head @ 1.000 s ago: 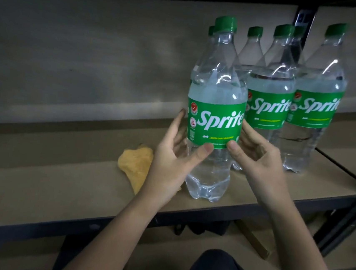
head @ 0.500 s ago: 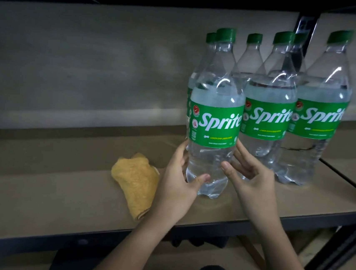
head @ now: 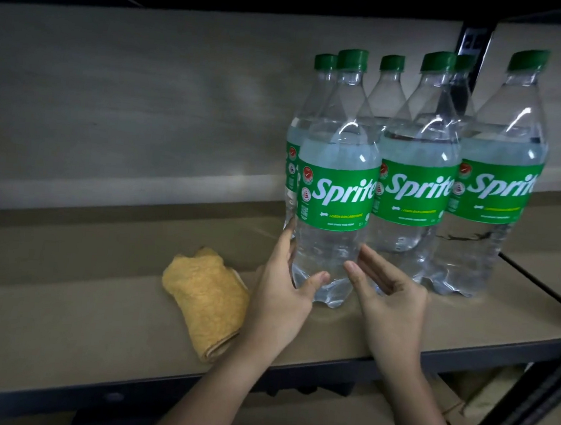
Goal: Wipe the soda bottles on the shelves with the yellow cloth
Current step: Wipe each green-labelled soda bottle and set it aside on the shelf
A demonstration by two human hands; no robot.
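The brown board shelf (head: 91,314) in front of me is carrying a cluster of upright Sprite bottles (head: 411,190) toward its right end, their green caps up, while the folded yellow cloth (head: 207,303) is lying just left of the nearest bottle (head: 337,197).

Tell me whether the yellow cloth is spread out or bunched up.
Bunched up. The yellow cloth lies in a folded, rolled bundle on the shelf, left of the left hand, held by neither hand.
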